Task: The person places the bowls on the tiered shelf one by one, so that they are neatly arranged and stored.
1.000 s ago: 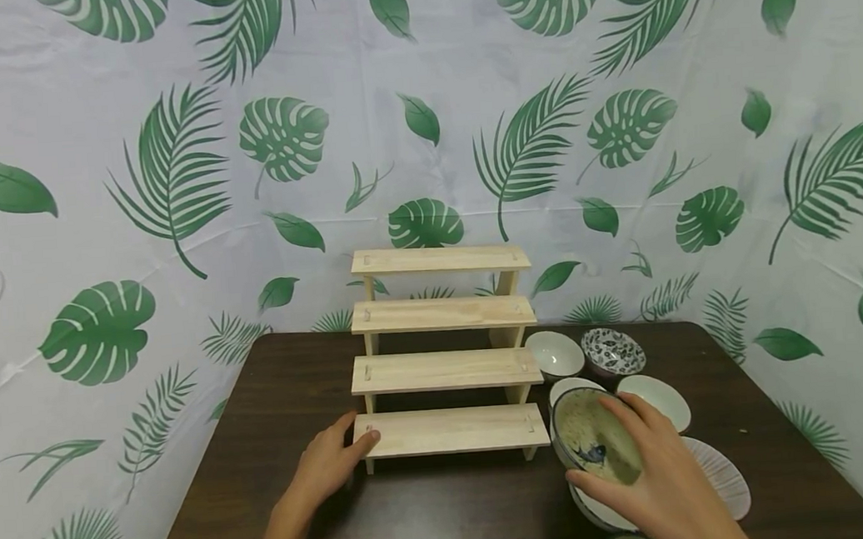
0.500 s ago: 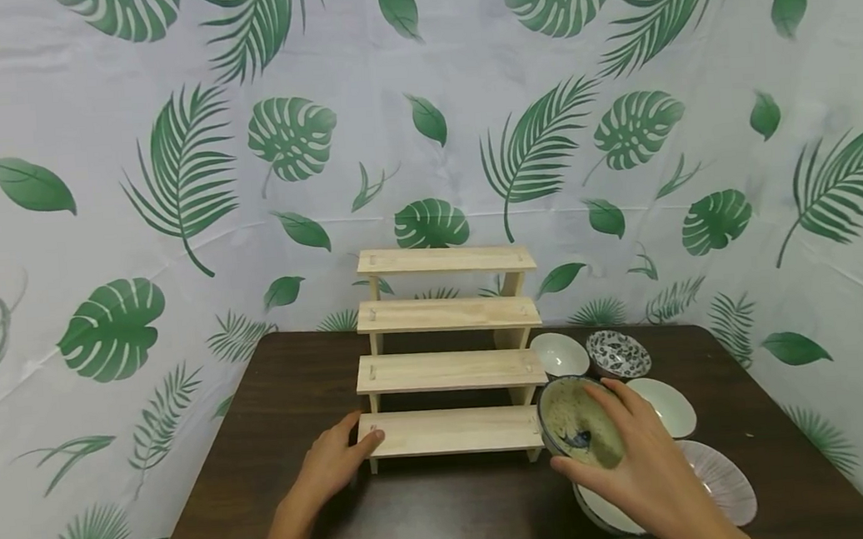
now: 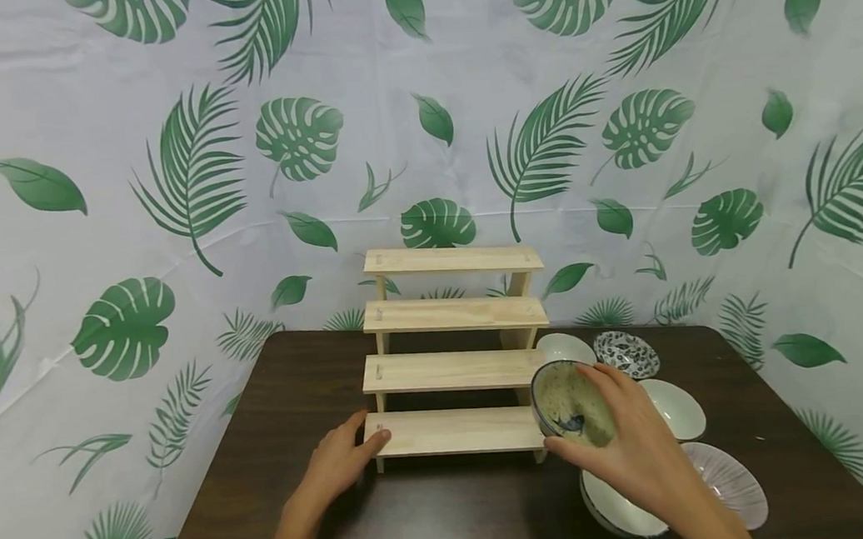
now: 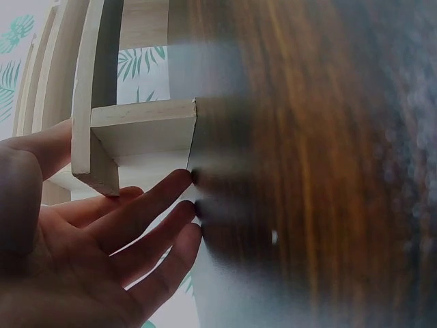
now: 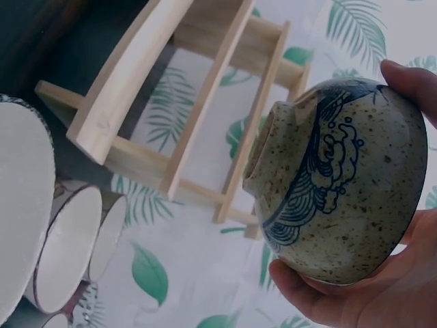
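Observation:
A light wooden rack with stepped shelves (image 3: 458,430) stands in the middle of the table. My left hand (image 3: 340,460) holds the left end of its lowest shelf, thumb on top; in the left wrist view the other fingers (image 4: 153,205) reach down beside the end, tips at the tabletop. My right hand (image 3: 631,435) grips a speckled grey-green bowl (image 3: 572,402) by opposite sides of its rim, thumb nearer me. The bowl is tilted, overlapping the lower shelves' right end in the head view. Blue wave drawings on the bowl's outside (image 5: 341,184) show in the right wrist view.
Right of the rack are a white bowl (image 3: 565,348), a black-and-white patterned bowl (image 3: 625,354), a pale oval dish (image 3: 678,409) and a ribbed pinkish plate (image 3: 732,486). A larger white bowl (image 3: 621,511) sits under my right forearm. Leaf-printed cloth (image 3: 422,136) hangs behind the dark table (image 3: 449,519).
My right hand has carried the bowl up and to the left, closer to the rack's right end. My left hand stays at the lowest shelf. The head view has turned slightly left.

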The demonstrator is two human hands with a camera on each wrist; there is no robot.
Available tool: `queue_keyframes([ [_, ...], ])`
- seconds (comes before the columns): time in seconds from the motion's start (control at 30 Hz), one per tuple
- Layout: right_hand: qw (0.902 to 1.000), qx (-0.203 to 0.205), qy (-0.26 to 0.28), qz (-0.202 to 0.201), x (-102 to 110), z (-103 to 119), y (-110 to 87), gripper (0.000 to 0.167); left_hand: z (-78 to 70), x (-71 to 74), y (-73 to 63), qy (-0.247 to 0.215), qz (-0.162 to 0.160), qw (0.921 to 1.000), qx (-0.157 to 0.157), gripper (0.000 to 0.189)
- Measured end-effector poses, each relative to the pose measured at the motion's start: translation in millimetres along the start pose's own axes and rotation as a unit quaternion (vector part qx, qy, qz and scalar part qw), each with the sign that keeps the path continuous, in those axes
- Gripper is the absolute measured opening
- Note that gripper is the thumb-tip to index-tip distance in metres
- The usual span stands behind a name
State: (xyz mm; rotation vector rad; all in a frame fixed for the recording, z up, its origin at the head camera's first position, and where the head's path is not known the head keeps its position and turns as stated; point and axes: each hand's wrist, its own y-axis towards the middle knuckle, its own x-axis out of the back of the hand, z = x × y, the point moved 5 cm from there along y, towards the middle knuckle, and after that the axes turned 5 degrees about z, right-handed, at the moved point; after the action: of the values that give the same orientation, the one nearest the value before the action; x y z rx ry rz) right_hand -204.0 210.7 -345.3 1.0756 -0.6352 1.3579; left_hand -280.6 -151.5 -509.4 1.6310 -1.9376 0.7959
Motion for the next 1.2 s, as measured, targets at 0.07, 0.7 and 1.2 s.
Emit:
queue_keyframes([
  [0.07, 1.0, 0.002, 0.001, 0.001, -0.2, 2.1, 2.8, 0.096, 0.2, 0.0, -0.4, -0.002, -0.002, 1.0, 0.003, 0.071],
  [0.7, 0.9993, 0.027, 0.021, -0.012, -5.1, 20.7, 26.9, 0.096, 0.6, 1.9, -2.7, -0.004, 0.001, 1.0, 0.002, 0.072],
  [1.2, 0.9993, 0.032, 0.018, -0.01, -7.9, 30.8, 39.1, 0.098, -1.5, 4.1, -0.7, -0.002, 0.0, 1.0, -0.001, 0.073],
])
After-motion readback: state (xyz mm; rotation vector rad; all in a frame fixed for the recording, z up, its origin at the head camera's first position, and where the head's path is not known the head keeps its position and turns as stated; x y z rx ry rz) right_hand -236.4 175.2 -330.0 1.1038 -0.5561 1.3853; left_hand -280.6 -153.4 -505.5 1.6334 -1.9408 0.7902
